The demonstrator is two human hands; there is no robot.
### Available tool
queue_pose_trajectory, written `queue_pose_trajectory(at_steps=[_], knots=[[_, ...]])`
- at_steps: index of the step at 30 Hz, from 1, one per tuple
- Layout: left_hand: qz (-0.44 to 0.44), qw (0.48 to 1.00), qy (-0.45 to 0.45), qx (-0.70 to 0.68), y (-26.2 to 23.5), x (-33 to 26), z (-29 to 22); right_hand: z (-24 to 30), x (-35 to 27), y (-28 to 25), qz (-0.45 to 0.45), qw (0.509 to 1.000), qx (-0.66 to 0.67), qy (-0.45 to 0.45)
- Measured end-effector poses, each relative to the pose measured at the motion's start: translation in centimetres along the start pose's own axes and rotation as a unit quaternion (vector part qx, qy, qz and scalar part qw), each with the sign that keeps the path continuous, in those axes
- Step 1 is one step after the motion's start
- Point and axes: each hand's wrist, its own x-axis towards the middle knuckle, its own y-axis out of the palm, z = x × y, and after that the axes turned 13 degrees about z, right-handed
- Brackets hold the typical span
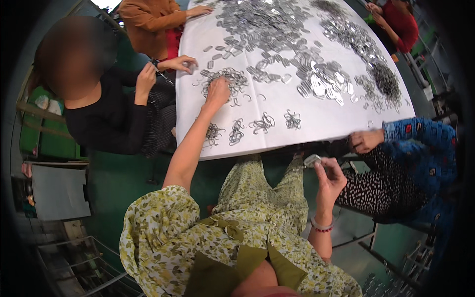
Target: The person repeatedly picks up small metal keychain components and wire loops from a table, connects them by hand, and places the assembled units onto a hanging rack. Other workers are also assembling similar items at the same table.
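Observation:
My left hand point(218, 93) reaches across the white-covered table point(277, 111) into a loose pile of small curved metal hooks point(237, 79). Its fingers are bent together among the hooks, and whatever they pinch is hidden. Held off the table's near edge, my right hand point(329, 182) pinches a small silver metal buckle point(311, 160) between thumb and fingers. Four separate small heaps lie along the near edge: one cluster of hooks point(213, 133) by my left forearm, then a second point(236, 131), another point(262, 123) and the rightmost point(292, 120).
Flat silver buckles point(267, 29) spread over the far table, with shinier ones point(326, 86) nearer. A dark heap of hooks point(386, 79) lies at right. Co-workers sit close: a person in black point(109, 114) at left, a blue sleeve point(415, 133) at right, others farther off.

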Motion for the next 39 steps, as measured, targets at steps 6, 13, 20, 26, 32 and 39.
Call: queue_pose_trajectory(at_steps=[6,13,20,26,32,39], knots=[[0.270,0.819,0.084,-0.499,-2.0,-9.3,-15.9,-2.4,0.9,-0.5,-0.026,0.997,0.001,0.072],[0.116,0.885,0.278,-0.354,0.4,-13.5,-22.3,-2.8,1.0,0.4,-0.083,0.994,0.035,0.060],[0.074,0.873,0.288,-0.387,1.9,-14.2,-22.7,-2.6,1.2,1.2,-0.042,0.984,-0.157,-0.069],[0.162,0.812,0.250,-0.502,1.7,-15.1,-22.3,-1.3,4.7,-3.4,-0.038,0.989,-0.137,-0.033],[0.177,0.819,0.257,-0.482,1.3,-15.9,-22.5,-10.8,19.7,-7.2,0.013,0.906,-0.410,-0.107],[0.173,0.818,0.254,-0.486,-0.1,-17.2,-22.3,-16.4,26.3,-7.4,0.067,0.731,-0.676,-0.058]])
